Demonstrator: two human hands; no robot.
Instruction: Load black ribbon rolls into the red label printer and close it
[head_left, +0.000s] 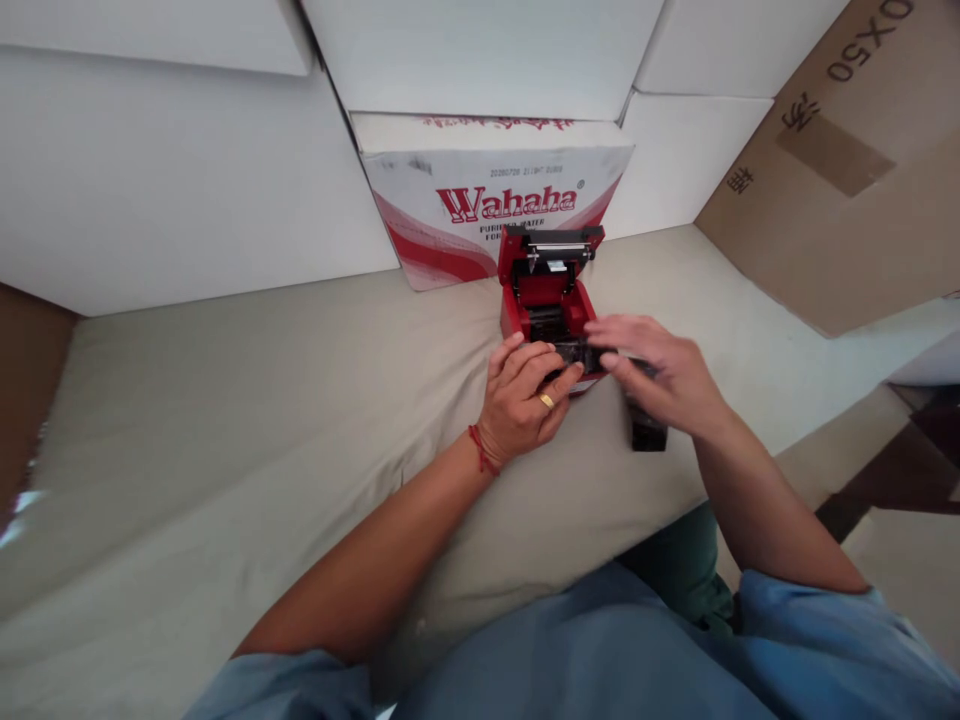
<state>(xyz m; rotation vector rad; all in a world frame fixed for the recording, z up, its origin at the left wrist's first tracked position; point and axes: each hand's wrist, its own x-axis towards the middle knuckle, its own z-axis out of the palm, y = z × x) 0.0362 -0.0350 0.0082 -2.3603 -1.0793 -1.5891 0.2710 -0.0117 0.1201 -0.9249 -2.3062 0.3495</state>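
Note:
A small red machine [511, 312], which looks like a label printer, stands with its lid [551, 240] raised and black parts inside. My left hand [529, 392] is at its front left, fingers bent and thumb along the front edge, closed on a shiny black piece [572, 352]. The far end of that piece is partly hidden. Over the right front corner, my right hand [664, 370] has its fingers stretched out and the thumb apart, close to the black piece. Whether its fingertips touch it I cannot tell. Under the right hand lies a black block-like object [648, 432], partly covered.
A pale cloth [262, 420] covers the work surface, wrinkled left of the machine. Behind stand white boxes [187, 180] and a Wahaha carton [450, 220] close to the raised lid. A brown cardboard box [840, 230] stands at the right.

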